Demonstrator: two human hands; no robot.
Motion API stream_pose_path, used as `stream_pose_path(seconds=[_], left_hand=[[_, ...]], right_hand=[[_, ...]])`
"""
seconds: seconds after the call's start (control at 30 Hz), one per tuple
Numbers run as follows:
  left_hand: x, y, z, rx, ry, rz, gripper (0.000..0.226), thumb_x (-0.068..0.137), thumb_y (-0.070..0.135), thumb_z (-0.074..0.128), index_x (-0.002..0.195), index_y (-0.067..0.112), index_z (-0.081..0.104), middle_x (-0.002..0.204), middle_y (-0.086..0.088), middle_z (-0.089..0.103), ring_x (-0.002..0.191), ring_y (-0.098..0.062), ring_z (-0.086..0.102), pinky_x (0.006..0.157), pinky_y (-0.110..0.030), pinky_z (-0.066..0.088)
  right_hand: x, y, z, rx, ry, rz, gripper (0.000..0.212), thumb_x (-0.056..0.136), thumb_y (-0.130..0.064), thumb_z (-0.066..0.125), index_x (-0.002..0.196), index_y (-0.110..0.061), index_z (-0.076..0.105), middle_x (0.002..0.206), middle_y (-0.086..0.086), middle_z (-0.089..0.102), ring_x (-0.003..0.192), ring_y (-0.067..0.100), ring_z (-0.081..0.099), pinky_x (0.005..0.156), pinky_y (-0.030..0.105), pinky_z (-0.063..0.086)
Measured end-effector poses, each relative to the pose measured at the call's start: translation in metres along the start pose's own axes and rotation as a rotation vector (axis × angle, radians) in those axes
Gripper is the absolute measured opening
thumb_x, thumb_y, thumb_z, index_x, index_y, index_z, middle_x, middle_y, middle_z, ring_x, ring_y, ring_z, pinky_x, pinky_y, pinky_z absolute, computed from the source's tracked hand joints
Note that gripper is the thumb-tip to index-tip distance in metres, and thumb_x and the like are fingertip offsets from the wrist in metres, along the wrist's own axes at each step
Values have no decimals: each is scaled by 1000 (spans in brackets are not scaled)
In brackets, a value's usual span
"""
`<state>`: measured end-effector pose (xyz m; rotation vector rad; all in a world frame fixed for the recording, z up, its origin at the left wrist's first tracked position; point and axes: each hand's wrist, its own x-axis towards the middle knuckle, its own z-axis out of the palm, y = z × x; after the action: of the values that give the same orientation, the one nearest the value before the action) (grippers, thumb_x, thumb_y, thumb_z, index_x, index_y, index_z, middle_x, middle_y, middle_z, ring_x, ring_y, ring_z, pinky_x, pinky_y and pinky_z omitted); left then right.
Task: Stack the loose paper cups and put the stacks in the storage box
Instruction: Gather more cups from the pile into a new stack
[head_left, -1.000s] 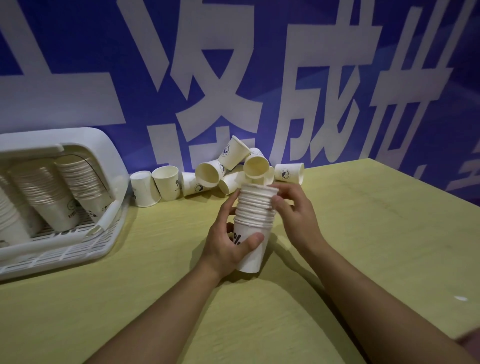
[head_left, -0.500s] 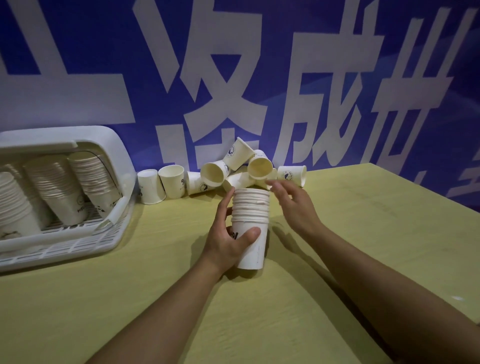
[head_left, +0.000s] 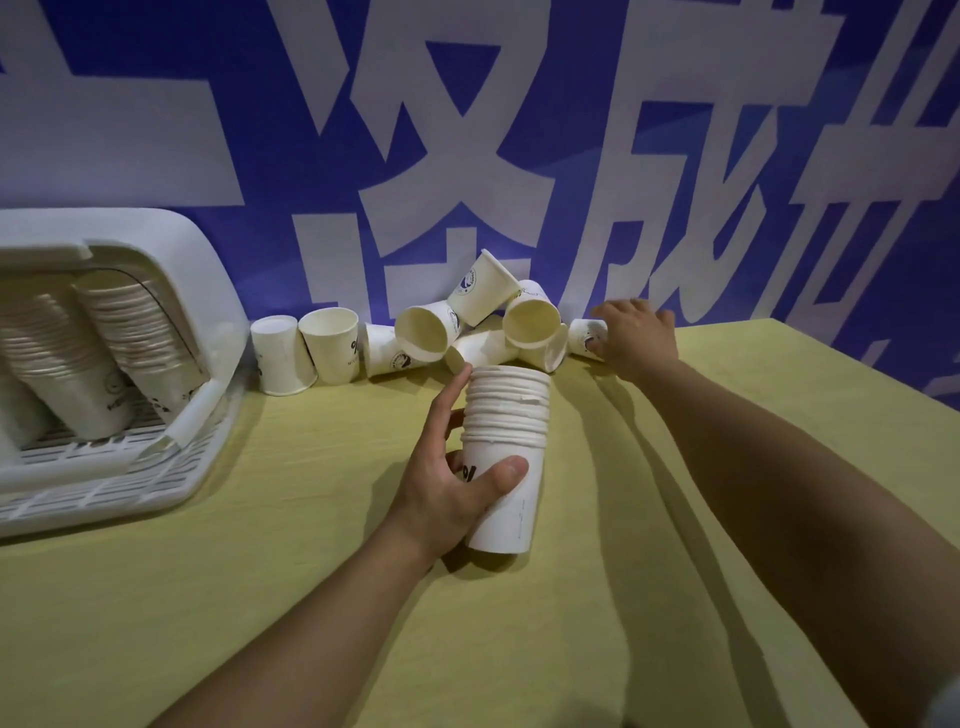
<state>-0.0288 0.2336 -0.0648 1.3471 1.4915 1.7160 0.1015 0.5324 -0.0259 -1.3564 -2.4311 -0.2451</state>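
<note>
Since half a second ago, right hand left the stack. Storage box (head_left: 197, 291), well left of stack, holds earlier stacks. Left hand (head_left: 447, 478) grips stack (head_left: 506, 447) upright for nesting. Right hand (head_left: 636, 332), behind-right, closes on loose cup (head_left: 584, 335).

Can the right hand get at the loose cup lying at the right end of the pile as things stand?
Probably yes: the right hand is already at that cup, fingers on it, with nothing in between. The left hand holds the stack well clear.
</note>
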Motion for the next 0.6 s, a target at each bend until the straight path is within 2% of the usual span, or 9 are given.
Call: stream_pose_path(seconds=[0.13,0.33,0.47,0.53,0.6], left_hand=[[1,-1,0,13,-6,14,90,56,55,79,130,76,33,130,11,56,111,0,61,81,-19,54],[-1,4,1,15,-13,27,90,56,55,79,130,76,33,130,10,54,108,3,61,79,-18,54],[-5,9,0,36,-15,38,92,55,57,78,132,75,31,129,11,53,104,9,59,74,-15,53],[-8,13,0,49,-17,39,91,54,57,77,130,77,32,128,15,52,101,11,60,73,-13,52],[-12,19,1,71,-32,37,91,53,58,76,129,79,30,127,18,51,98,10,61,72,-12,51]], right_hand=[[10,1,7,-3,-113,62,58,88,-47,69,138,-25,47,131,7,61,124,31,50,108,54,31],[-3,9,-12,85,-116,149,69,85,-49,72,142,-26,40,133,8,59,126,33,49,111,54,30],[-33,4,-44,358,-35,168,83,83,-42,77,149,-31,28,129,2,63,116,29,60,108,54,37],[-59,-7,-68,542,3,104,92,82,-31,81,153,-35,22,136,2,57,118,26,59,103,50,48],[-88,-17,-92,643,39,5,95,80,-21,82,153,-38,24,145,3,47,124,24,52,100,42,49]])
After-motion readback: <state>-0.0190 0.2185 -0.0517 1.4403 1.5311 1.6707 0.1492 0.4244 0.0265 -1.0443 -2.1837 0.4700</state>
